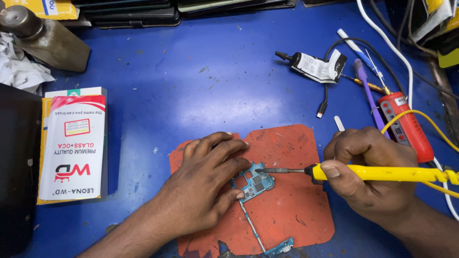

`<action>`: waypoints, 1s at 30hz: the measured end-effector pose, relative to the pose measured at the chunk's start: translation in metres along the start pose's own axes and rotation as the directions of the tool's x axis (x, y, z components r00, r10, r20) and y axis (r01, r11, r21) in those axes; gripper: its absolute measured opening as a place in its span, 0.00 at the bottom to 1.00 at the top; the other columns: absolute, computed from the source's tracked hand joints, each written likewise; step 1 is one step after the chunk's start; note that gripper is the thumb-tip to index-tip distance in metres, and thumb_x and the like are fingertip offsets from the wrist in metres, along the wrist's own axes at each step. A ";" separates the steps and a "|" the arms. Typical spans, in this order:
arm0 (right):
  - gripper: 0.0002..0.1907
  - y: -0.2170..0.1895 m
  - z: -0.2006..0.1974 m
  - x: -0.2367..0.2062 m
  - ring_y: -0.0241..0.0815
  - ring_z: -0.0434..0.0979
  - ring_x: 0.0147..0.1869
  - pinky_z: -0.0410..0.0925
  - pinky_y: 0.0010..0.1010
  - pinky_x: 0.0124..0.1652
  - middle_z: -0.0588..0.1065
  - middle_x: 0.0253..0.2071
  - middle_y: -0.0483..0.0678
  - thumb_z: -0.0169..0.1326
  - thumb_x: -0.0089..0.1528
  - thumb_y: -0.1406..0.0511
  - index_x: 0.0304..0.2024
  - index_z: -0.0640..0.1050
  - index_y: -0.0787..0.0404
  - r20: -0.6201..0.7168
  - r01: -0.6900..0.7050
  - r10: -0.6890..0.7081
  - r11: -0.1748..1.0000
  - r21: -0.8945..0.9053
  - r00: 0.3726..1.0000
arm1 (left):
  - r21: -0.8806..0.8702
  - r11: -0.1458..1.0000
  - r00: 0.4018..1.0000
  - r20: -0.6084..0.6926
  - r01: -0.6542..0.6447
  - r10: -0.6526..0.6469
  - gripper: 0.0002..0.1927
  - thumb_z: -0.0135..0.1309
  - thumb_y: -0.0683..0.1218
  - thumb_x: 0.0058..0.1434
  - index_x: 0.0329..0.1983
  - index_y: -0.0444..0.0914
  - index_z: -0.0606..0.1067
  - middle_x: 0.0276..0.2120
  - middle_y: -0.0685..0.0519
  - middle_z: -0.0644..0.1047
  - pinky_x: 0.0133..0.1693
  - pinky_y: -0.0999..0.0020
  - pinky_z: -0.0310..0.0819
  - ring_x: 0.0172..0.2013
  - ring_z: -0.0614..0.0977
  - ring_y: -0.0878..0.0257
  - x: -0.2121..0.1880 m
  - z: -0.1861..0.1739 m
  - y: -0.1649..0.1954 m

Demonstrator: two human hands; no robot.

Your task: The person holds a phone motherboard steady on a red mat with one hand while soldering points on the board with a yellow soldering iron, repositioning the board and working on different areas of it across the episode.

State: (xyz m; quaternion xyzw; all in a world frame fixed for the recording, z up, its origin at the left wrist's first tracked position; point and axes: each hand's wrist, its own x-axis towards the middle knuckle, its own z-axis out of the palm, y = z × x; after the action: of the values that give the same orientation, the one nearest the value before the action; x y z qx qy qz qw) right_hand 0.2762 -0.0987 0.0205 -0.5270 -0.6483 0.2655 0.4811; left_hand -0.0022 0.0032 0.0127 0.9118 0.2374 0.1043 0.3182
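A small teal-green circuit board [256, 184] with a thin strip trailing from it is seen on a worn, rust-orange rubber mat [287, 215], which is laid on the blue table [191, 81]. The board is placed near the middle of the mat, and its strip is run toward the mat's near edge, where a small teal end piece [282, 247] is found.

The board is pressed down at its left part by the left hand [208, 186], laid flat with the fingers spread; nothing is clasped by it, the grip being apart.

A soldering iron with a yellow plastic handle [377, 173] is held by the right hand [370, 174] over the mat's right edge, the grip being clamped on the handle. The iron's dark metal tip [279, 170] is brought to the board's upper right corner and appears to be touching it.

Beyond the mat's far right corner, a red handheld tester [407, 126], a purple-handled tool [367, 91] and a black glue tube with a white label [315, 65] are laid. Well to the left of the mat, a stack of white and red flat packets [71, 145] is placed.
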 end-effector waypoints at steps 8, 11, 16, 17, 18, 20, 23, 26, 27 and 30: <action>0.11 0.001 0.000 -0.002 0.32 0.76 0.28 0.69 0.23 0.29 0.71 0.24 0.42 0.56 0.66 0.65 0.35 0.68 0.60 -0.002 -0.015 0.015 1.000 0.019 1.000 | 0.006 1.000 1.000 0.000 -0.003 0.003 0.24 0.64 0.46 0.52 0.53 0.36 0.77 0.63 0.47 0.69 0.62 0.45 0.56 0.67 0.62 0.47 0.000 0.000 0.000; 0.10 0.002 0.000 -0.001 0.32 0.76 0.29 0.69 0.24 0.29 0.71 0.24 0.42 0.57 0.66 0.65 0.35 0.68 0.59 -0.001 -0.026 0.026 0.999 0.037 1.000 | 0.006 1.000 1.000 -0.005 -0.003 0.003 0.24 0.64 0.46 0.52 0.53 0.36 0.77 0.63 0.47 0.69 0.62 0.45 0.56 0.67 0.62 0.47 0.000 0.000 0.000; 0.10 0.000 0.000 -0.001 0.34 0.74 0.30 0.69 0.22 0.27 0.71 0.24 0.42 0.56 0.66 0.65 0.36 0.68 0.60 0.005 0.003 -0.003 1.000 0.024 1.000 | 0.001 1.000 1.000 -0.001 0.005 -0.005 0.24 0.64 0.46 0.52 0.53 0.36 0.77 0.63 0.47 0.69 0.62 0.45 0.55 0.67 0.62 0.47 0.000 0.001 0.000; 0.10 0.000 0.000 0.000 0.34 0.74 0.30 0.69 0.22 0.28 0.71 0.25 0.42 0.56 0.66 0.66 0.36 0.68 0.60 0.005 0.009 -0.009 1.000 0.020 1.000 | 0.003 1.000 1.000 0.001 0.005 -0.005 0.24 0.64 0.46 0.52 0.53 0.36 0.77 0.63 0.47 0.69 0.62 0.45 0.55 0.67 0.62 0.47 0.000 0.001 0.000; 0.10 0.000 0.000 0.000 0.34 0.75 0.30 0.69 0.22 0.28 0.71 0.25 0.42 0.56 0.66 0.66 0.36 0.67 0.60 0.004 0.012 -0.012 1.000 0.017 1.000 | 0.003 1.000 1.000 0.004 0.004 -0.004 0.24 0.64 0.46 0.52 0.53 0.36 0.77 0.63 0.47 0.69 0.62 0.45 0.55 0.67 0.62 0.47 0.001 0.001 0.000; 0.10 0.001 0.000 -0.001 0.33 0.74 0.30 0.69 0.22 0.28 0.71 0.24 0.42 0.56 0.66 0.65 0.36 0.68 0.60 0.000 -0.003 0.003 1.000 0.026 1.000 | 0.007 1.000 1.000 0.005 0.001 -0.001 0.24 0.64 0.46 0.52 0.53 0.36 0.77 0.63 0.47 0.69 0.62 0.45 0.55 0.67 0.62 0.47 0.000 0.000 0.000; 0.10 0.001 -0.001 -0.002 0.33 0.74 0.29 0.69 0.23 0.28 0.71 0.24 0.41 0.57 0.66 0.65 0.35 0.68 0.59 -0.007 -0.042 0.042 0.998 0.057 0.999 | 0.012 1.000 1.000 0.003 -0.004 0.004 0.24 0.64 0.46 0.52 0.54 0.36 0.77 0.63 0.46 0.69 0.62 0.45 0.55 0.67 0.62 0.47 0.000 0.001 -0.001; 0.10 0.002 -0.001 -0.002 0.33 0.74 0.29 0.69 0.22 0.27 0.71 0.24 0.41 0.57 0.66 0.66 0.35 0.68 0.59 -0.012 -0.042 0.043 0.998 0.057 0.999 | 0.015 1.000 1.000 0.005 -0.004 0.004 0.24 0.63 0.46 0.52 0.54 0.36 0.77 0.63 0.46 0.69 0.62 0.45 0.55 0.67 0.62 0.47 0.001 0.001 -0.001; 0.10 0.002 -0.001 -0.002 0.33 0.74 0.29 0.69 0.22 0.27 0.71 0.23 0.41 0.57 0.65 0.66 0.35 0.68 0.59 -0.011 -0.049 0.050 0.998 0.038 0.999 | 0.017 1.000 1.000 0.005 -0.007 0.007 0.24 0.63 0.46 0.53 0.53 0.36 0.77 0.63 0.46 0.69 0.62 0.45 0.55 0.67 0.62 0.47 0.000 0.001 -0.001; 0.10 0.002 -0.001 -0.002 0.33 0.74 0.29 0.69 0.23 0.27 0.70 0.23 0.41 0.57 0.65 0.66 0.35 0.68 0.59 -0.013 -0.045 0.046 0.997 0.057 0.999 | 0.015 1.000 1.000 0.002 -0.008 0.008 0.24 0.63 0.46 0.53 0.53 0.36 0.77 0.63 0.46 0.69 0.62 0.45 0.55 0.67 0.62 0.47 0.001 0.001 0.000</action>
State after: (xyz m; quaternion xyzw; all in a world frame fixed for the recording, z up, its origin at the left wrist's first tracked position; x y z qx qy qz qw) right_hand 0.2780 -0.1006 0.0183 -0.5296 -0.6250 0.2909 0.4942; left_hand -0.0010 0.0029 0.0116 0.9152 0.2344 0.1028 0.3113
